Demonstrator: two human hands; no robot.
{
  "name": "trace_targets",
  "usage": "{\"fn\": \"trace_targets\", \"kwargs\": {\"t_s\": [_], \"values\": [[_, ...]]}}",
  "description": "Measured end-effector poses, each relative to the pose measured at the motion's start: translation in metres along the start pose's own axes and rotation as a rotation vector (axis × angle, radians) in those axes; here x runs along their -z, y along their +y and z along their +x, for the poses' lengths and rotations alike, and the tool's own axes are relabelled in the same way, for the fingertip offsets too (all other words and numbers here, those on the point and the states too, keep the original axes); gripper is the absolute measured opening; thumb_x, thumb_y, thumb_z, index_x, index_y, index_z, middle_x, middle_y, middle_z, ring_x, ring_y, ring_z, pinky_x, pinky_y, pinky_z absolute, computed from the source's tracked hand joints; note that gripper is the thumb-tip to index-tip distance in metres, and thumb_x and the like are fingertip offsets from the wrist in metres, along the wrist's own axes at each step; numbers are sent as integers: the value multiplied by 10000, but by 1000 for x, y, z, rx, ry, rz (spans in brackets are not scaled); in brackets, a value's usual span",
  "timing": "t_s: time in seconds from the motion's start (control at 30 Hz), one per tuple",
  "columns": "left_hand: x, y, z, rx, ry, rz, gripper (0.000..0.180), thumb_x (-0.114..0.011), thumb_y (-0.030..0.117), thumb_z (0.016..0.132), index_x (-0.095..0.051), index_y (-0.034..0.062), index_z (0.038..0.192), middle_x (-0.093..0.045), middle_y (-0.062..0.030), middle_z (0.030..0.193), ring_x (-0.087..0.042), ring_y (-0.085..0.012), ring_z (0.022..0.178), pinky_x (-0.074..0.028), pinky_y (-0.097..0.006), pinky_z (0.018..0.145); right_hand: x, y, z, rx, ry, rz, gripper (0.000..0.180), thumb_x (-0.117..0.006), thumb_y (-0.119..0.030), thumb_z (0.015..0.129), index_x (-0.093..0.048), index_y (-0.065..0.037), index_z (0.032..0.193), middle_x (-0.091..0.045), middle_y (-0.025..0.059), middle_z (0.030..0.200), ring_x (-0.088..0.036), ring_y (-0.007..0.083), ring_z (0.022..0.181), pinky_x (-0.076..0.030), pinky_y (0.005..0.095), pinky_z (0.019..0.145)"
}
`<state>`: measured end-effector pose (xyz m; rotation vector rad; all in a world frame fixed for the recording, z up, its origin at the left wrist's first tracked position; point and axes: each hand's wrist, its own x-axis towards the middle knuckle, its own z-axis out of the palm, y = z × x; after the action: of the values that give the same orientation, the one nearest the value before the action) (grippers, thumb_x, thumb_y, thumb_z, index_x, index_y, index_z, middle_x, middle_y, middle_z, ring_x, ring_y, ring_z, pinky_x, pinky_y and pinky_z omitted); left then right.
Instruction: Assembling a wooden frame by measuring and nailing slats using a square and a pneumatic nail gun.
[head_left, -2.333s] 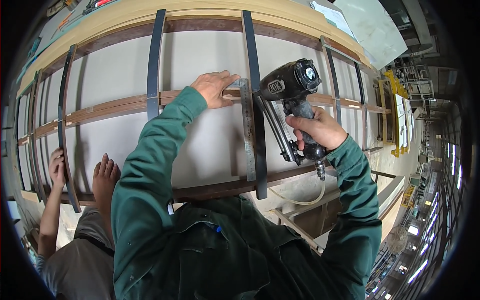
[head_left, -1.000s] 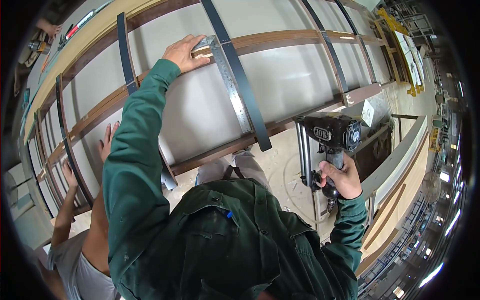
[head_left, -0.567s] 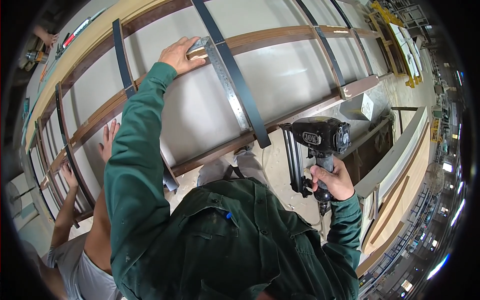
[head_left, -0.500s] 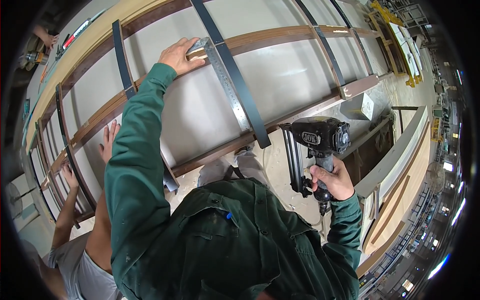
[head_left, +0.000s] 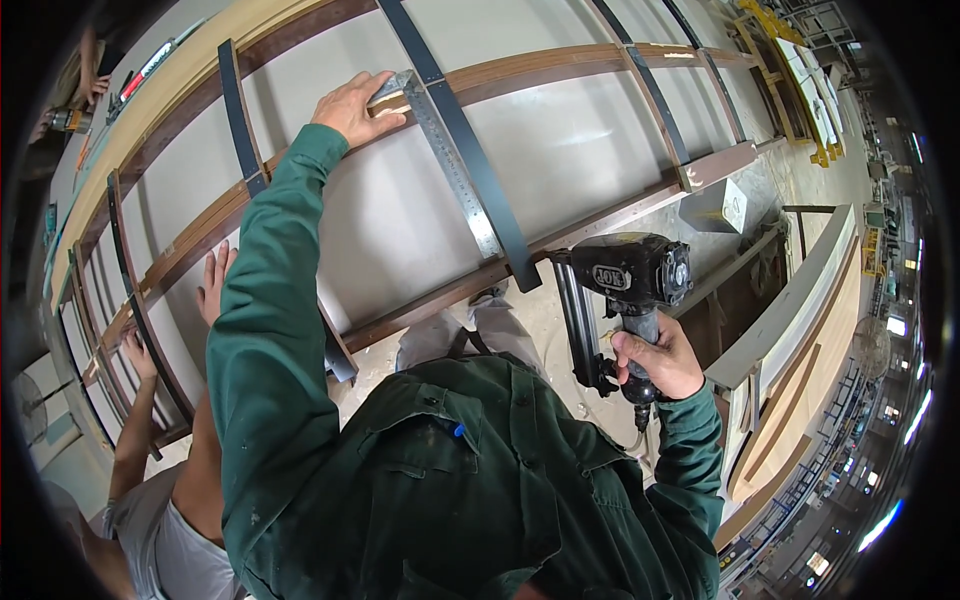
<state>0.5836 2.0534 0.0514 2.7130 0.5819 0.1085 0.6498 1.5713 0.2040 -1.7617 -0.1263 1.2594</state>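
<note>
My left hand is closed on the stock of a metal try square, pressing it against the brown middle rail of a long frame. The square's blade runs toward me beside a dark crosspiece, and its end lies by the near rail. In my right hand is a black nail gun, gripped by its handle, with its magazine on the left side. The gun hangs in front of the frame's near edge, close to the crosspiece's overhanging end.
A co-worker's hands rest at the frame on my left. Another person's hand is near a drill at the far left. On the right stand a white box and stacked wooden panels. An air hose hangs below the gun.
My right hand and the nail gun have shifted slightly left. My left hand stays on the square, which has barely moved.
</note>
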Motion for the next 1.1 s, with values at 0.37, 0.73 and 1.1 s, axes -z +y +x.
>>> {"fn": "trace_targets", "kwargs": {"t_s": [0.37,0.73,1.1], "values": [[-1,-1,1,12,-1,-4,764,-655,580,769,-497,136,1371,-571,-90,1200,-585,-300,1103,-452,-397,979,-8,-4,-1,-25,-74,-45,207,-680,-132,894,-552,6,981,-598,49,682,-592,144,561,-493,276,539],[-2,-1,1,7,11,6,754,-653,574,774,-500,137,1369,-581,-89,1192,-593,-299,1088,-458,-403,966,-11,-4,-3,-12,-62,-18,219,-688,-138,890,-543,3,973,-595,46,675,-586,143,554,-487,277,534],[-4,-3,2,5,8,4,780,-651,588,767,-496,124,1375,-573,-96,1218,-587,-300,1107,-454,-400,980,-15,-12,-13,-13,-41,-79,265,-718,-229,875,-591,1,848,-602,37,659,-588,120,554,-467,256,535]]}}
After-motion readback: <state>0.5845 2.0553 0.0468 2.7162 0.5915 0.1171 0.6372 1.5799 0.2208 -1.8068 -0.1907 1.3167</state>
